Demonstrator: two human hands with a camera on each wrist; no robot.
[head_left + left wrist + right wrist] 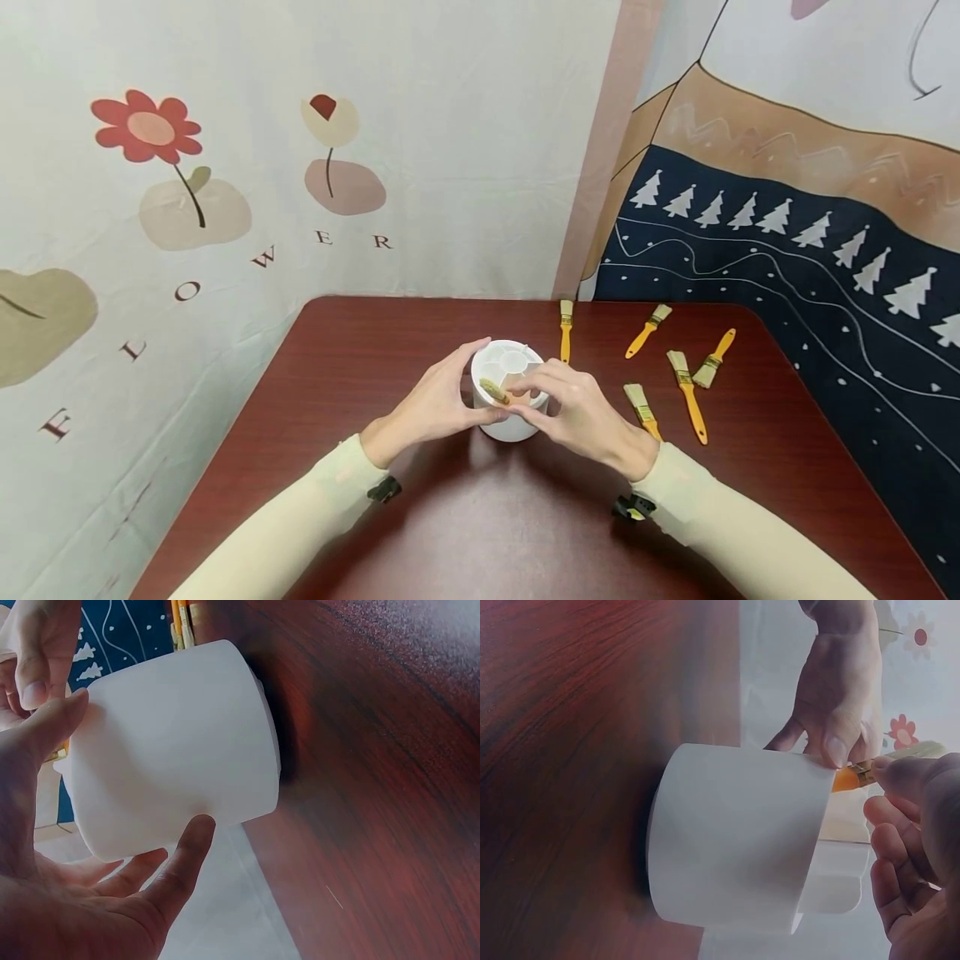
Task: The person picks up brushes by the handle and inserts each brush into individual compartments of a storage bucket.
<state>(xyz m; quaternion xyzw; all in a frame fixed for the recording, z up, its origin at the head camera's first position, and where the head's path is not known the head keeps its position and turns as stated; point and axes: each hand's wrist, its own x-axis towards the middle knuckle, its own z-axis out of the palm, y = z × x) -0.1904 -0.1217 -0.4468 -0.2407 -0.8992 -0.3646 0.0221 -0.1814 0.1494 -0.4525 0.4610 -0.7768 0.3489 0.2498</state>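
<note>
A white round brush tub [510, 432] with inner dividers at its top stands on the table. My left hand [433, 398] grips it from the left side, and the left wrist view shows the fingers [184, 859] spread along its wall and the thumb at the rim. My right hand [581, 408] pinches a paintbrush [493, 390] near its metal band at the tub's near rim. The brush's bristles point up, and its orange handle [845, 779] goes down inside the rim. The handle's lower end is hidden by the tub wall.
To the right on the dark red table [352, 350] lie several loose paintbrushes with yellow handles, among them one brush [687, 396] near the right and another brush [566, 332] just behind the tub. Printed cloths hang behind the table.
</note>
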